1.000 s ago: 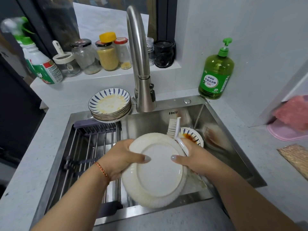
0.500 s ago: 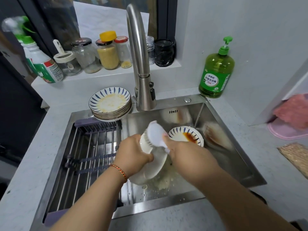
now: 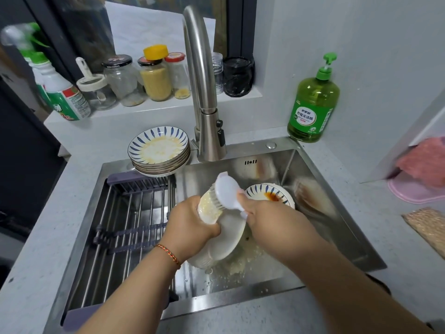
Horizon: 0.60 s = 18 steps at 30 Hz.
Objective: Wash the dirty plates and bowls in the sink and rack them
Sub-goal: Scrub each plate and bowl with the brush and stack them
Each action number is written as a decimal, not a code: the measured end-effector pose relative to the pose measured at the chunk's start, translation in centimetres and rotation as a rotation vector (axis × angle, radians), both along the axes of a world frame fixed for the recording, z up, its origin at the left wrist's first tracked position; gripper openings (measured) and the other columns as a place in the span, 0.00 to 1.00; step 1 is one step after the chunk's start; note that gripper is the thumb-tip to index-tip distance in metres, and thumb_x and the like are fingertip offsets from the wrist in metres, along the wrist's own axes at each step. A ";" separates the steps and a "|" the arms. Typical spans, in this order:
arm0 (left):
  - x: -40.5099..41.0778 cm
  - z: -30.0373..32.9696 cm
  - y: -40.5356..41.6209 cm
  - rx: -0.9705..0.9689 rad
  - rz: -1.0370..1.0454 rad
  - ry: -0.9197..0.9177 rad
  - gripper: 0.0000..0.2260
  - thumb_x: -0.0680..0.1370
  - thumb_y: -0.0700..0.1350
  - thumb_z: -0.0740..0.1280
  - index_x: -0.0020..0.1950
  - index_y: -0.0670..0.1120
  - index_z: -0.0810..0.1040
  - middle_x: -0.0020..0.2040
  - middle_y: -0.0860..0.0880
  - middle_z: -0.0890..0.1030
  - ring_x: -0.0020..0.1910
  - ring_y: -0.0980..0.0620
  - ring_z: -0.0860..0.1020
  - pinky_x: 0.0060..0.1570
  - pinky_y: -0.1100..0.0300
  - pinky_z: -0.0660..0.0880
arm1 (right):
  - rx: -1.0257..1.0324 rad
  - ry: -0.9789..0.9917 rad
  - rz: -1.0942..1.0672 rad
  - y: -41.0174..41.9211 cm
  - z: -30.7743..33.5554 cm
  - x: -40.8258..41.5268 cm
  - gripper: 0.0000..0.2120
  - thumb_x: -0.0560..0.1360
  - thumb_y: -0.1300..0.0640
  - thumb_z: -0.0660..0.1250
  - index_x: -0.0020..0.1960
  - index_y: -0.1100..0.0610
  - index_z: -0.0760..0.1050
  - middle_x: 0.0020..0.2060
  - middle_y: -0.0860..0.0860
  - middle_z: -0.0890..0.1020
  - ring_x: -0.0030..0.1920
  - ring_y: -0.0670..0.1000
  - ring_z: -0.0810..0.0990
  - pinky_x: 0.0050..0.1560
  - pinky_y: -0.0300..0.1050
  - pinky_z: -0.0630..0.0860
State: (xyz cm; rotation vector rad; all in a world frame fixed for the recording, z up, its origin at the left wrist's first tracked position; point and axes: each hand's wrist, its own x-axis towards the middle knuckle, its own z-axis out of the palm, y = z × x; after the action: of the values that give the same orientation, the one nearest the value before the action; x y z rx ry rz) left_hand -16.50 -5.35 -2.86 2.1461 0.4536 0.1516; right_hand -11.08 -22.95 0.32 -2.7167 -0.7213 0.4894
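Over the sink (image 3: pixel 320 239), her left hand (image 3: pixel 190 225) has a firm grip on a tilted white plate (image 3: pixel 228 239), while her right hand (image 3: pixel 267 220) grips a scrubbing brush (image 3: pixel 225 192), bristles pressed to the plate's sudsy upper edge. A sauce-stained bowl (image 3: pixel 272 196) sits just behind; dirty dishes (image 3: pixel 159 150) are stacked on the bench corner.

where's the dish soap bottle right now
In the head view, the green dish soap bottle stands upright on the counter at the sink's back right corner, against the wall, right of the faucet.
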 end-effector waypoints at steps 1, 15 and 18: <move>-0.1 0.1 0.0 -0.004 -0.004 -0.006 0.13 0.57 0.46 0.73 0.39 0.47 0.78 0.35 0.51 0.81 0.35 0.52 0.80 0.33 0.56 0.76 | 0.020 0.051 -0.063 -0.2 -0.3 0.7 0.23 0.80 0.50 0.50 0.72 0.35 0.50 0.48 0.47 0.79 0.45 0.53 0.77 0.45 0.46 0.74; -0.8 -1.8 -2.1 -0.813 0.531 -0.256 0.14 0.68 0.28 0.73 0.47 0.44 0.78 0.43 0.44 0.83 0.43 0.43 0.81 0.47 0.48 0.80 | 0.840 0.696 -0.691 0.1 -6.3 -2.2 0.13 0.77 0.49 0.66 0.58 0.54 0.72 0.42 0.52 0.78 0.21 0.44 0.68 0.22 0.38 0.67; -1.7 -2.9 -3.7 -0.989 0.490 -0.229 0.19 0.65 0.28 0.74 0.53 0.41 0.79 0.48 0.39 0.84 0.47 0.40 0.83 0.48 0.42 0.80 | 0.878 0.663 -0.738 0.0 -6.9 -1.9 0.18 0.72 0.51 0.72 0.58 0.55 0.72 0.42 0.55 0.79 0.27 0.46 0.72 0.23 0.39 0.68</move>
State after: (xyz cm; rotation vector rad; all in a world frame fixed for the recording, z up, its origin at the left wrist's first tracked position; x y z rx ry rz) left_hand -18.21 -9.03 -5.77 1.0151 0.7228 0.3560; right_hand -12.97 -22.98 -6.53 -1.6427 0.2304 0.6238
